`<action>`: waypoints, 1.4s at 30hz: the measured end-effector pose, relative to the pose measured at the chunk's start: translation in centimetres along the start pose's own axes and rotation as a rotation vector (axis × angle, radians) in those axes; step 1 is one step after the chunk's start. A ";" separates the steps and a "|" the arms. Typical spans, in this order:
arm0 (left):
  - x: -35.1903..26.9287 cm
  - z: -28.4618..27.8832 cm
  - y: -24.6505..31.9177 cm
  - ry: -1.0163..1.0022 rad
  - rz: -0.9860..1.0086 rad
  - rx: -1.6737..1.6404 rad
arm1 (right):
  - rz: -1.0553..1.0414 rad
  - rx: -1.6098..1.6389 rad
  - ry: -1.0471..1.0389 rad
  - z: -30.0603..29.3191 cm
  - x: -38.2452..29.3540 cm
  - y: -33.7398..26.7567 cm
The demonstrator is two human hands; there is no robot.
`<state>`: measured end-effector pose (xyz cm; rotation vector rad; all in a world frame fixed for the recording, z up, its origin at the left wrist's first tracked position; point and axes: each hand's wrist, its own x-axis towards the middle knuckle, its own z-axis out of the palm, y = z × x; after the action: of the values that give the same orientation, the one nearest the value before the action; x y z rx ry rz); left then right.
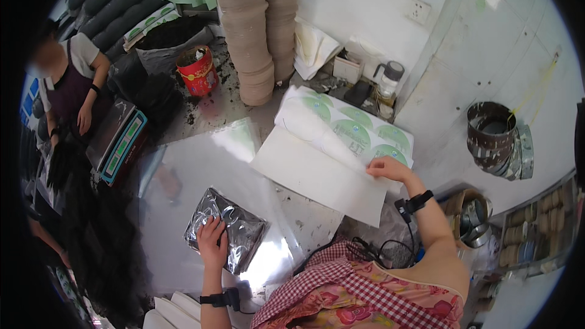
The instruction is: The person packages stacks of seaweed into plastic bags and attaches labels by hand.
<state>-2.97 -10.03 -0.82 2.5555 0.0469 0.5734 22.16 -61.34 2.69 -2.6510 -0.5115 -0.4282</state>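
Observation:
My left hand [213, 240] rests on a dark flat packet [244, 234] in shiny clear film, with its fingers spread over the top. Under the packet lies a large sheet of clear plastic [176, 246]. On my right, a stack of white sheets printed with round green labels [354, 133] lies against the wall side. A white sheet [315, 171], its plain side up, partly covers them and curls along its far edge. My right hand [388, 169] pinches that curled edge near its right end.
Two tall stacks of brown discs [247, 36] stand at the back. Nearby are a red bucket [199, 71], a sack of dark material [171, 34] and a glass jug [390, 77]. At left, a person [75, 68] stands by a digital scale [119, 144]. Metal rings [493, 137] hang at right.

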 end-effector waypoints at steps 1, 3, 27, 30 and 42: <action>-0.1 -0.3 0.0 -0.013 0.001 -0.015 | 0.042 0.054 -0.087 0.4 -1.1 -1.0; -0.2 -0.5 0.0 -0.022 -0.007 0.005 | 0.115 0.153 -0.251 0.9 -2.5 -2.7; -0.3 -0.5 0.0 -0.080 -0.018 0.095 | 0.207 0.271 -0.164 -1.1 -1.6 6.7; 0.3 -0.6 0.8 -0.092 -0.016 0.071 | -0.076 -0.080 -0.091 0.2 -2.9 6.8; 0.4 -0.4 0.7 -0.067 0.012 0.077 | 0.691 0.704 -0.031 0.4 -0.8 13.4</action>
<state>-2.80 -10.37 -0.03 2.6496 0.0307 0.4988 27.04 -72.78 -2.30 -1.9694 0.2334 0.0192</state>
